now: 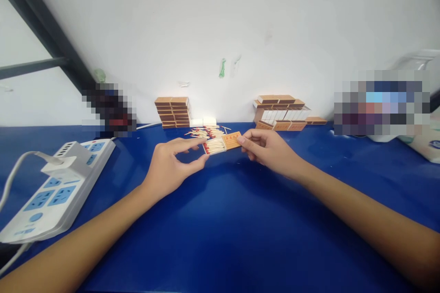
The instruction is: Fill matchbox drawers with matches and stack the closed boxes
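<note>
A matchbox tray (215,146) full of red-tipped matches sticks out to the left of its orange sleeve (231,140). The sleeve's right end is pinched between thumb and fingers of my right hand (263,146). My left hand (173,160) is at the tray's left end, thumb below and fingers above, curved round that end; whether the fingertips press on it is hard to tell. Behind the tray, a pile of loose matches (208,132) lies on the blue table (220,238).
Stacked matchboxes (173,112) stand by the wall at the left; another stack (280,113) with white trays stands at the right. A white power strip (62,192) with a plug and cable lies at the left. Blurred-out items flank both sides.
</note>
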Demonstrator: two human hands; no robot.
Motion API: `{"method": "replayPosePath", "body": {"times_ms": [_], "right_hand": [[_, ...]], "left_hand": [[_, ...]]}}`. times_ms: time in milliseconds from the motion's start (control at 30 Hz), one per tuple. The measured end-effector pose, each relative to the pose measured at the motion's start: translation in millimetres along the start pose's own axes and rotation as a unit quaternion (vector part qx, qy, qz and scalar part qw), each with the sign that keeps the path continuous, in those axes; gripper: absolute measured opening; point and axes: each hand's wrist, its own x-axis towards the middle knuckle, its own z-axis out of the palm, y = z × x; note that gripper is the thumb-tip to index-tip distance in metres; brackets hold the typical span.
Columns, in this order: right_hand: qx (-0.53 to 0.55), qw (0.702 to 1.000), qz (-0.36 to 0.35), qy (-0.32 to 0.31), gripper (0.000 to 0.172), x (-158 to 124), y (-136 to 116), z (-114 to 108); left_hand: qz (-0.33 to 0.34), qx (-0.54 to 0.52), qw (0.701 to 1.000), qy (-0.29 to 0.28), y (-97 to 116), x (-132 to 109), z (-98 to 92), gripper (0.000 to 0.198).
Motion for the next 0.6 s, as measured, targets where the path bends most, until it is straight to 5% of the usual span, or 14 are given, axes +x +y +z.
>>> {"method": "replayPosePath", "body": {"times_ms": [433, 600], "right_hand": [[-0.004, 0.999, -0.043, -0.007, 0.050, -2.4, -4.3, 1.0], [0.042, 0.998, 0.008, -0.041, 0.046, -3.0, -3.5, 4.8]], "left_hand": [[0.004, 0.005, 0.999, -0.034, 2.0, 0.6, -0.8, 0.033], [-0.020, -0.008, 0.999, -0.035, 4.9, 1.4, 0.1, 0.033]]}}
